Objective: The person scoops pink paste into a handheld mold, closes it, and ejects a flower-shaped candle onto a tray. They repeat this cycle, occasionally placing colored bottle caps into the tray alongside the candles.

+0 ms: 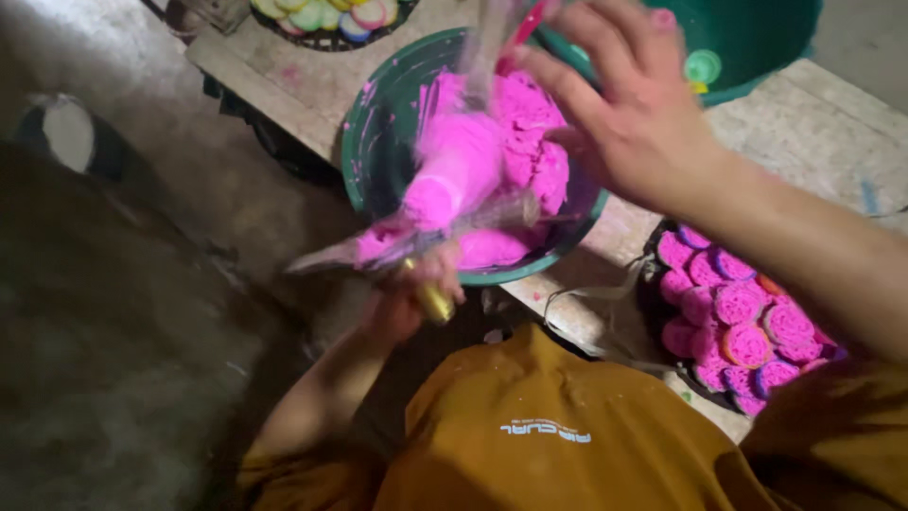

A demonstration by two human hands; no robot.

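My left hand is shut on the lower end of a clear piping bag full of bright pink dough, gripping it around a gold nozzle. The bag leans up over a green bowl holding more pink dough. The bag's blurred top rises beside my right hand. That hand hovers over the bowl's right side with fingers spread and pink smears on the fingertips. A grip on the bag is not visible there.
A dark tray of pink rosette-shaped pieces sits at the right. A basket of multi-coloured pieces stands at the top and a large green tub at the top right. All rest on a worn wooden table; dark floor lies left.
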